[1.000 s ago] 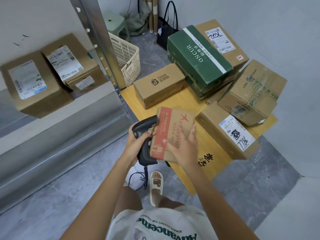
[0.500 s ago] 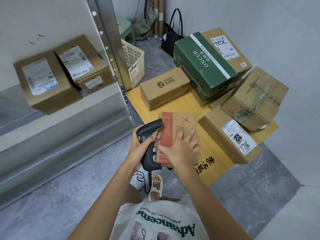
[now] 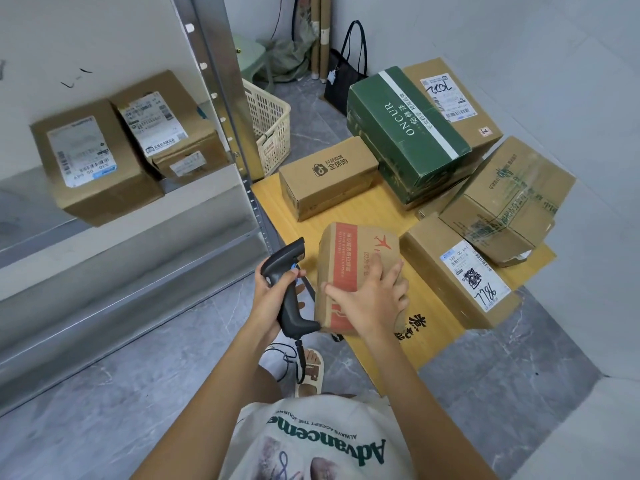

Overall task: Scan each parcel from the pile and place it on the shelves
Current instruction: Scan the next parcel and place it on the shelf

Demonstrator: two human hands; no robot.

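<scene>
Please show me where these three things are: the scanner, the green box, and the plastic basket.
scanner (image 3: 289,289), head view, on the black handle above the left hand's grip.
green box (image 3: 408,129), head view, on its top face near the white lettering.
plastic basket (image 3: 273,123), head view, on its cream lattice side wall.

A small brown parcel with a red band sits tilted at the table's near edge. More boxes are piled right and far; two rest on the left shelf.

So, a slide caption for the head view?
Left hand holds scanner; right hand grips parcel beside shelves.
</scene>
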